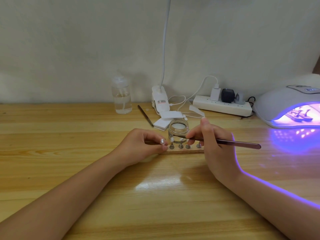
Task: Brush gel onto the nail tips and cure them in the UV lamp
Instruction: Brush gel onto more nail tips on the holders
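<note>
Soft, even room light, moderately bright, falls on a pale wall (69, 40) and wooden table (86, 196). The UV lamp (284, 104) at right glows violet from its mouth, casting a purple pool on the table beside it and a purple rim along the right forearm (259, 191). A white glare patch lies on the table between the forearms. Shadows are faint and soft. The picture is slightly soft overall; the table edge bows with wide-angle distortion, and the bottle (121, 96) looks hazy.
</note>
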Demonstrator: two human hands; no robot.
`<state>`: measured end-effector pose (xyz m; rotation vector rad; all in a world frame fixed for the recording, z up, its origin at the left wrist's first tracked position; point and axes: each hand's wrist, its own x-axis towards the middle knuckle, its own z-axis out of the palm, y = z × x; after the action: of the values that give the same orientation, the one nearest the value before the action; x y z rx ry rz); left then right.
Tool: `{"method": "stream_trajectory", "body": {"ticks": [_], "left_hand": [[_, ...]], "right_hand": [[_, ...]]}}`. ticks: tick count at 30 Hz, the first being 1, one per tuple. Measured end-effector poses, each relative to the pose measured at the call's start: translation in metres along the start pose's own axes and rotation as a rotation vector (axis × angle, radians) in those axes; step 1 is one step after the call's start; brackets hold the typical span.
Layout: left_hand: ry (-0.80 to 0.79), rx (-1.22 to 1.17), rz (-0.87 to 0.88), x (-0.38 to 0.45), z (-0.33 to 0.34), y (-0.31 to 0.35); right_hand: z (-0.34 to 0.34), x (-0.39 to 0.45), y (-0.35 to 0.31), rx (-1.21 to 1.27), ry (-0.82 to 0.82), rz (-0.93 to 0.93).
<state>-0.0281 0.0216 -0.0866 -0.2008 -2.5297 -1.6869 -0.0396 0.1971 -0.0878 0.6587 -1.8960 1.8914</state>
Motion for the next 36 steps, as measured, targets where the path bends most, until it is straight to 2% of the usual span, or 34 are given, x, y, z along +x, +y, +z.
{"method": "stream_trajectory", "body": {"ticks": [8,22,28,36], "left_hand": [[-0.02,0.064,-0.043,0.001,-0.01,0.003],[0.011,0.104,0.069,-0.003,-0.003,0.003],[-0.027,0.151,0.055,0.0,0.001,0.006],[0.082,0.233,0.062,0.007,0.021,0.003]], "right_hand": [[-0.002,0.0,0.0,-0.005,-0.022,-0.007],[-0.001,0.0,0.0,-0.039,-0.022,-0.022],[-0.001,0.001,0.001,-0.037,0.007,-0.001],[-0.004,0.006,0.002,-0.066,0.044,0.019]]}}
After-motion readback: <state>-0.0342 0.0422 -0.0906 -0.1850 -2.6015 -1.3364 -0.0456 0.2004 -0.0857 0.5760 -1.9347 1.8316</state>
